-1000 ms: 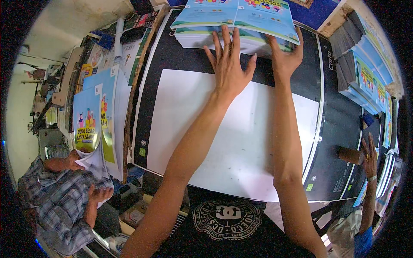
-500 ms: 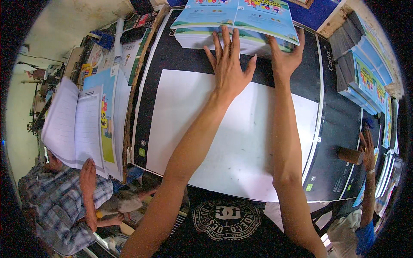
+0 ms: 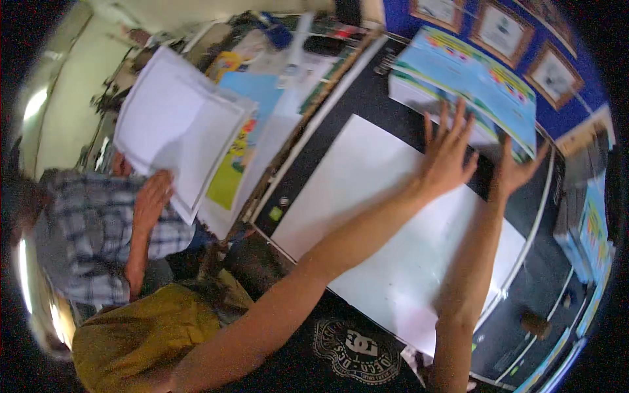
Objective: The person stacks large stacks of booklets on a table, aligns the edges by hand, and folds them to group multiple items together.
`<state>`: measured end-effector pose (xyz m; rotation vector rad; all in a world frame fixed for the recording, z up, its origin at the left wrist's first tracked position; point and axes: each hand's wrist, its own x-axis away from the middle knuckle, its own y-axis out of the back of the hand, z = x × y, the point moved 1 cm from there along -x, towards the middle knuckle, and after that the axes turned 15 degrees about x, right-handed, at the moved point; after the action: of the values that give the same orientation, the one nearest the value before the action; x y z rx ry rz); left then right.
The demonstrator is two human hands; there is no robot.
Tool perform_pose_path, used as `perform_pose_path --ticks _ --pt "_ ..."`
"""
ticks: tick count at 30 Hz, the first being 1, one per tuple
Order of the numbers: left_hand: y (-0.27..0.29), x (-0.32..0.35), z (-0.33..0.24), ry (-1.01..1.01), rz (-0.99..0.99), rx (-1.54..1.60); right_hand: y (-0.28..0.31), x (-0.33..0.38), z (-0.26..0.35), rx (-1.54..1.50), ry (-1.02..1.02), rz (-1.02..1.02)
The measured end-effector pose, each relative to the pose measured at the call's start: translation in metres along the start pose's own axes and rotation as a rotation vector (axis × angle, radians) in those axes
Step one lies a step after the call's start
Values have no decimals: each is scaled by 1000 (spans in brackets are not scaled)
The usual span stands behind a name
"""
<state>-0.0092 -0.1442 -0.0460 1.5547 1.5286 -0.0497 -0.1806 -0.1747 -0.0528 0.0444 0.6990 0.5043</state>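
Two hands, mine, unmoved since before, view swung left: left hand (image 3: 447, 156) open, fingers splayed, flat against printed stack (image 3: 466, 92) at table's far edge; right hand (image 3: 513, 171) open, touching its corner.

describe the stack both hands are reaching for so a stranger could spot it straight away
Start at the black table with the large white sheet lying on it. At the far edge, just beyond the left hand and right hand, sits a thick stack of printed sheets. Its light-blue, colourful top sets it apart from the plain white sheet.
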Motion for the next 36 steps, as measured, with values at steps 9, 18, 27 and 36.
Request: perform_pose_path --ticks 9,18,27,36 --pt "12 1 5 39 -78 49 -9 -1 -8 163 32 109" --pt "12 -7 7 48 -84 56 -16 -4 -17 74 38 47" --pt "10 -4 -1 80 -63 52 0 -3 10 152 90 19" --pt "16 -6 -1 73 -85 13 19 -31 19 485 560 55"
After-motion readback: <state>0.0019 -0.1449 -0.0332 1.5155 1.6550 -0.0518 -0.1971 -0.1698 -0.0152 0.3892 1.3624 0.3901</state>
